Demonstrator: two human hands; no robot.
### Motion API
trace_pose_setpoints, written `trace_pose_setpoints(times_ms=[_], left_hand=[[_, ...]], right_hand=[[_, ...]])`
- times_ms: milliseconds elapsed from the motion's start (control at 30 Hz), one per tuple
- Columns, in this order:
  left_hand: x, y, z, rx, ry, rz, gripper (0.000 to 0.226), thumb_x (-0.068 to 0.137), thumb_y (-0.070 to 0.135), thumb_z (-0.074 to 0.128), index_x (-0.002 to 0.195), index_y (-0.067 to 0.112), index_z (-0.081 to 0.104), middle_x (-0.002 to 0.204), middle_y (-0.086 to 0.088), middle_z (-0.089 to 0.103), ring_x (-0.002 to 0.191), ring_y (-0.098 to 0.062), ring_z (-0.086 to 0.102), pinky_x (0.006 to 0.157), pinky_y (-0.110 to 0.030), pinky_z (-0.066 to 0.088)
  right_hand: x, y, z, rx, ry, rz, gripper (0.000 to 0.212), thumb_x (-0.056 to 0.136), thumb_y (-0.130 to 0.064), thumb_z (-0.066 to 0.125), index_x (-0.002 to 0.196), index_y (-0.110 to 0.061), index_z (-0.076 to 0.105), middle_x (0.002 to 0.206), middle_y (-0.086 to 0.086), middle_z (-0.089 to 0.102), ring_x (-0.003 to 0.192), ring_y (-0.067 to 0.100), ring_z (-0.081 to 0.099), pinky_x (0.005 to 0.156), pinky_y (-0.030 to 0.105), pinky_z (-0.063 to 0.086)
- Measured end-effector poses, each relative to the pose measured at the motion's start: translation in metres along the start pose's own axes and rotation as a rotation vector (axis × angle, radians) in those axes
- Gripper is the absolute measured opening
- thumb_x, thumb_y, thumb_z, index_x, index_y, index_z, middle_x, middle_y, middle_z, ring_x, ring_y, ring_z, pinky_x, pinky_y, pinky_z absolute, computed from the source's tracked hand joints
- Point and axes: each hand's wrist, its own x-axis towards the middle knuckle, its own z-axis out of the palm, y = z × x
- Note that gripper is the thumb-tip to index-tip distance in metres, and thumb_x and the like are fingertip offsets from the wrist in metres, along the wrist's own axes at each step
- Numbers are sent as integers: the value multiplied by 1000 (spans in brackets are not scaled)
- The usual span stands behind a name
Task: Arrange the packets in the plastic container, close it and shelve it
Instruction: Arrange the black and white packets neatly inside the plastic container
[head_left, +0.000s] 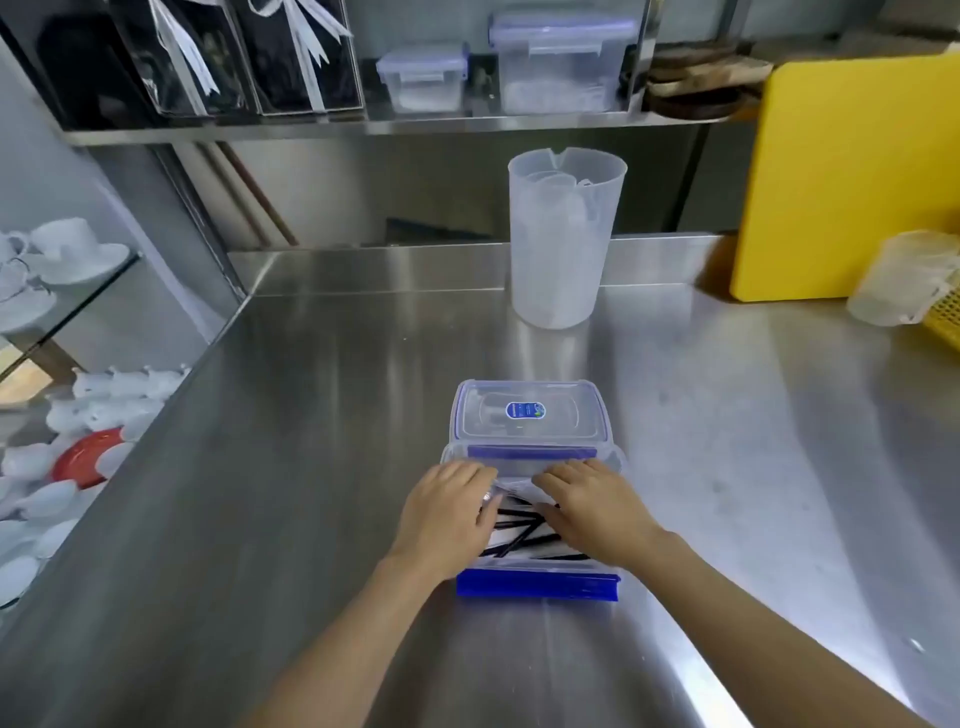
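Observation:
A clear plastic container (537, 584) with blue latches sits open on the steel counter. Inside lie clear packets (519, 535) holding black sticks. My left hand (447, 512) and my right hand (592, 506) both rest palm-down on the packets, fingers flat and pressing toward the container's far edge. The container's clear lid (530, 410), with a blue oval sticker, lies flat on the counter just beyond the container. The shelf (363, 127) runs along the back wall above the counter.
A tall translucent jug (563, 234) stands behind the lid. A yellow cutting board (852, 176) leans at the right with a yellow basket (945, 322). Two closed clear boxes (561, 62) stand on the shelf. White cups (67, 249) fill the left side.

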Motion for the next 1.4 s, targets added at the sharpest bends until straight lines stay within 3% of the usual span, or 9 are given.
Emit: trace_pose_setpoints(times_ms=[167, 367, 600, 700, 833, 933, 1100, 1400], left_hand=[[17, -5, 4, 41, -127, -26, 22, 95, 17, 44, 112, 13, 56, 114, 0, 60, 103, -19, 53, 74, -30, 43], [30, -2, 9, 194, -282, -37, 23, 84, 0, 49, 104, 11, 55, 105, -5, 60, 97, -24, 54, 65, -31, 36], [39, -9, 16, 126, -293, -30, 35, 82, -4, 49, 111, 14, 54, 102, -7, 64, 87, -27, 59, 66, -34, 44], [44, -15, 16, 23, -306, -37, 33, 87, 0, 50, 116, 16, 54, 110, -4, 61, 95, -26, 57, 74, -37, 50], [43, -22, 19, 81, -253, 62, 29, 87, 3, 54, 112, 15, 61, 113, -2, 56, 107, -21, 48, 81, -31, 43], [40, -26, 22, 181, -258, 125, 27, 86, 7, 56, 111, 16, 62, 114, -1, 56, 106, -20, 48, 91, -30, 36], [46, -26, 20, 183, -298, 118, 18, 86, 5, 53, 101, 14, 60, 100, -3, 62, 96, -22, 53, 85, -30, 36], [44, -32, 13, -32, -213, 90, 20, 93, 15, 47, 106, 14, 62, 106, -1, 64, 98, -21, 53, 78, -31, 42]], right_hand=[[16, 5, 8, -17, -127, 55, 26, 93, -20, 49, 114, -11, 59, 117, 8, 65, 106, 27, 58, 92, 35, 44], [28, 10, 20, -55, -239, 123, 22, 92, -14, 47, 111, -10, 58, 114, 10, 67, 99, 30, 61, 88, 36, 50], [32, 17, 29, 60, -274, 217, 28, 89, -8, 54, 115, -14, 59, 110, 13, 68, 95, 32, 63, 84, 37, 55], [33, 20, 29, 128, -280, 229, 29, 89, -8, 54, 118, -13, 57, 113, 14, 67, 96, 32, 62, 83, 35, 55], [36, 20, 28, 131, -324, 195, 29, 91, -13, 52, 120, -13, 52, 117, 14, 64, 99, 30, 61, 86, 37, 54], [39, 20, 25, 100, -298, 159, 28, 93, -19, 50, 120, -13, 53, 120, 11, 63, 101, 30, 61, 84, 36, 52], [43, 19, 23, 75, -318, 121, 23, 92, -26, 50, 107, -12, 61, 113, 8, 66, 97, 28, 62, 78, 34, 50], [51, 9, 22, -1, -357, 146, 28, 93, -27, 47, 97, -5, 63, 100, 13, 69, 87, 31, 64, 76, 37, 54]])
